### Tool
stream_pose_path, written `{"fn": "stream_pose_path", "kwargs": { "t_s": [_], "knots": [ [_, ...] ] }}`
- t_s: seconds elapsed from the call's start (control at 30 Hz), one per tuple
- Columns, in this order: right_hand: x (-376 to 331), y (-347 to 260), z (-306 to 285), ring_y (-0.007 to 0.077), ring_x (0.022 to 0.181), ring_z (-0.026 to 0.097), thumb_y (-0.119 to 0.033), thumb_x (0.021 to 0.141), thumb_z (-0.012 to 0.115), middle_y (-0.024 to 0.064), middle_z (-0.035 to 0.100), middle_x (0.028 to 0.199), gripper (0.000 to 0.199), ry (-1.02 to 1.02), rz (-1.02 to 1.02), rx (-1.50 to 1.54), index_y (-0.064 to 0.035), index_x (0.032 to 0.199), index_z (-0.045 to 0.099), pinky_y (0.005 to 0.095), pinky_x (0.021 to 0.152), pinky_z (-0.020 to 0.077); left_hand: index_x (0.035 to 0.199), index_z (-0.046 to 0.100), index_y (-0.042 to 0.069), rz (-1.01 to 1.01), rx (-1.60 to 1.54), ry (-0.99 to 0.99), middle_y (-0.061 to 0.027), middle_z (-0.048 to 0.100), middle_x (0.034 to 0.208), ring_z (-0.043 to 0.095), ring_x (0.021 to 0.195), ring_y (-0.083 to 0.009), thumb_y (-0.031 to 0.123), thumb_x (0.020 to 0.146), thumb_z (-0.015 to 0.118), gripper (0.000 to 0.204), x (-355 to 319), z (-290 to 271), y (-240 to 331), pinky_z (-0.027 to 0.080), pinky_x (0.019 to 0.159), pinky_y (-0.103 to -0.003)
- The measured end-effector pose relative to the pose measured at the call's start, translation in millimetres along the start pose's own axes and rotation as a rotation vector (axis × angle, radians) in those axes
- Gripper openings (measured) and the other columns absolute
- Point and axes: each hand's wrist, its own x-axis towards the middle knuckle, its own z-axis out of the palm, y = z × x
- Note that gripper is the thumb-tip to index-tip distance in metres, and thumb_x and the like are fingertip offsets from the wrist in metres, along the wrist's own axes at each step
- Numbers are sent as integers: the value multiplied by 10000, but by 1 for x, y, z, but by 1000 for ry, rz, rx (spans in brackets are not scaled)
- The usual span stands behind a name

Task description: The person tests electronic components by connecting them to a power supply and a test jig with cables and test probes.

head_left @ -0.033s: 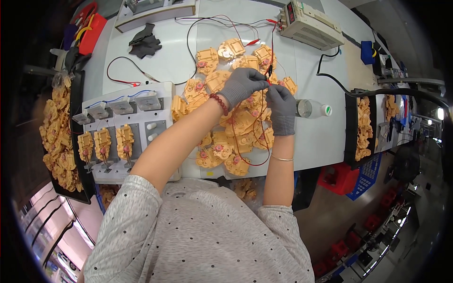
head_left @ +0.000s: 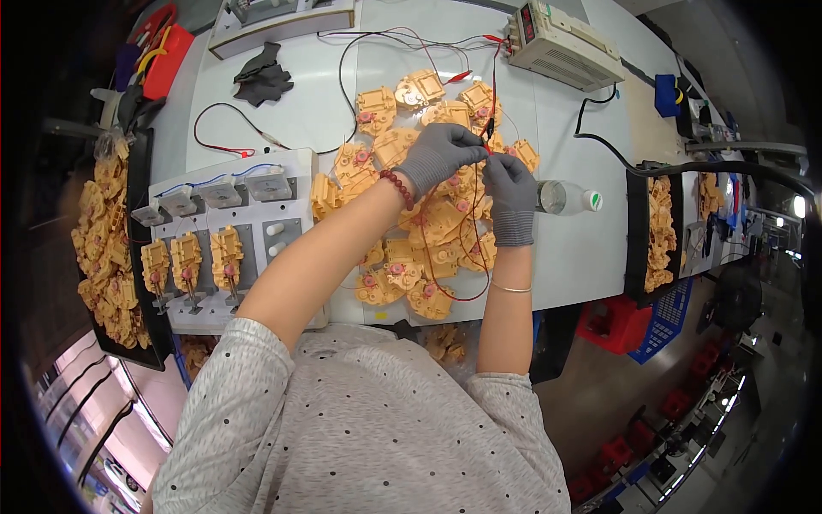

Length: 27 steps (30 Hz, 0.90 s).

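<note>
My left hand [head_left: 443, 156], in a grey glove, reaches across the middle of the table with its fingers pinched on a thin red and black wire [head_left: 490, 128]. Close beside it, my right hand [head_left: 511, 190], gloved too, pinches the same wire just below a small dark clip or joint. The fingertips of both hands nearly meet, and the exact contact is hidden. Under and around them lies a heap of yellow plastic housings [head_left: 435, 221], several with small pinkish-red round parts. A loop of red wire [head_left: 454, 299] hangs over the heap.
A bench power supply [head_left: 569, 53] stands at the far right, with leads running to it. Beside my right hand lies a clear bottle [head_left: 552, 197]. At left, a white fixture [head_left: 184, 321] bears three housings. Black trays [head_left: 141, 257] [head_left: 636, 248] with more housings flank the table.
</note>
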Motion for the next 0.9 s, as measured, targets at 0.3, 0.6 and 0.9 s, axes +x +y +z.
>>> {"fn": "stream_pose_path", "kwargs": {
  "t_s": [0.3,0.6,0.9],
  "knots": [
    [-7,-3,15,74,686,532,-139,854,620,28,592,770,184,153,-254,-264,35,906,594,208,618,430,941,671,0,13,-28,10,-76,669,820,608,742,-109,196,785,687,251,-7,-1,-1,491,684,-248],
    [-2,-2,13,71,693,531,-111,857,607,32,607,803,192,-1,-160,-74,39,978,604,205,622,432,905,678,22,35,128,45,-65,668,781,607,701,-105,204,775,681,224,-7,-2,-1,487,657,-249],
    [-5,-4,20,78,719,550,-91,852,607,40,615,807,146,126,-286,-242,29,935,601,214,651,452,917,677,15,22,79,59,-61,668,776,608,693,-103,241,774,679,268,-6,-2,-5,491,647,-253]
  ]
}}
